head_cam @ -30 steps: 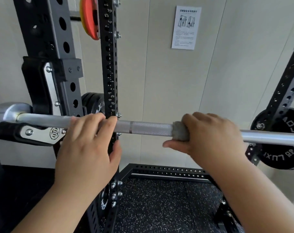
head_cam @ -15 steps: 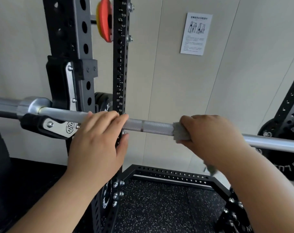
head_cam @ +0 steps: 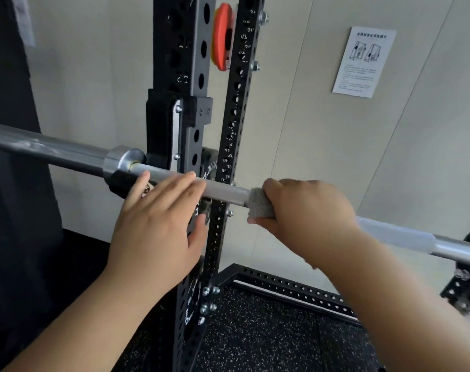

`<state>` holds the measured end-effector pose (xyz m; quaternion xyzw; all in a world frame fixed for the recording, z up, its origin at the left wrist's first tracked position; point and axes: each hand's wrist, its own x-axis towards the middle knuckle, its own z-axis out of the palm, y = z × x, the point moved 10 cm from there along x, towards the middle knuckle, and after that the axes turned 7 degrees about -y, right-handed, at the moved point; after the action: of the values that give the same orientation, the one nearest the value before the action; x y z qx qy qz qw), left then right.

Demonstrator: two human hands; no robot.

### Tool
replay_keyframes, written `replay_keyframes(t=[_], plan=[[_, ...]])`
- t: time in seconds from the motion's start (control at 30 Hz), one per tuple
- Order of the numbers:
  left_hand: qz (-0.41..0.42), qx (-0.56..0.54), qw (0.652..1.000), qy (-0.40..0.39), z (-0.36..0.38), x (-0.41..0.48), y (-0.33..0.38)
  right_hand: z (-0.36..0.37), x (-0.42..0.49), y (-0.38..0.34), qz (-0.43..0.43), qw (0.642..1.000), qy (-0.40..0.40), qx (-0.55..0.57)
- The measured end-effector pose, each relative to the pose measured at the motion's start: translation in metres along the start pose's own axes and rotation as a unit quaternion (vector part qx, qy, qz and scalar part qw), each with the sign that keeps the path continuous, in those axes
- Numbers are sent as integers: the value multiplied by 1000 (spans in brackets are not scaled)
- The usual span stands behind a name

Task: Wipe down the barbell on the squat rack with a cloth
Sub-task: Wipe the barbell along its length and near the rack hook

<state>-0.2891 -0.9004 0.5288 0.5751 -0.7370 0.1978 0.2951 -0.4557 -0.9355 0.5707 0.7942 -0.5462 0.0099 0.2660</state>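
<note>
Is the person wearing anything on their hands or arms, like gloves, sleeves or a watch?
Nothing that shows. The left hand and the right hand have no gloves, rings or tape, and neither wrist carries a watch or band. The left forearm and the right forearm are uncovered down to the picture's bottom edge, so no sleeve comes into view.

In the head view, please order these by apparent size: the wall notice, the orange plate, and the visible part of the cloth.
1. Wall notice
2. Orange plate, seen nearly edge-on
3. Cloth, mostly hidden inside the right hand; its visible part is not far below the plate, so this ranking is less sure.
</note>
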Motion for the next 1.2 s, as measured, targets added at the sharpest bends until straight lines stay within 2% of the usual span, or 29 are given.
replay_keyframes(t=[0.07,0.2,0.27,0.37,0.47,0.57,0.7,0.8,0.9,1.0,1.1,1.2], plan=[[2,6,1000,3,-4,-2,-4,2,14,-24,-20,1000,14,-12],[-76,56,995,16,-24,-9,-40,-2,4,-25,-37,996,79,2],[-85,65,994,4,-26,-8,-58,-4,-1,-13,-8,998,51,31],[-63,55,996,-12,-22,-3,-73,-6,15,-20,22,1000,-1,10],[-73,63,995,-8,-24,2,-73,-15,46,-63,1,999,37,18],[-87,79,993,-6,-26,4,-72,-10,63,-94,-23,999,30,17],[-73,74,995,9,-28,0,-73,-12,45,-75,-30,998,57,10],[-70,76,994,17,-27,1,-75,-4,38,-53,-15,999,-13,34],[-83,69,994,19,-26,3,-76,-8,53,-61,-18,998,-32,50],[-96,57,994,17,-26,3,-77,-21,74,-99,-75,992,13,104],[-91,57,994,12,-27,2,-78,-26,75,-125,-143,985,54,79],[-82,47,995,14,-29,1,-80,-17,59,-101,-154,984,23,87]])
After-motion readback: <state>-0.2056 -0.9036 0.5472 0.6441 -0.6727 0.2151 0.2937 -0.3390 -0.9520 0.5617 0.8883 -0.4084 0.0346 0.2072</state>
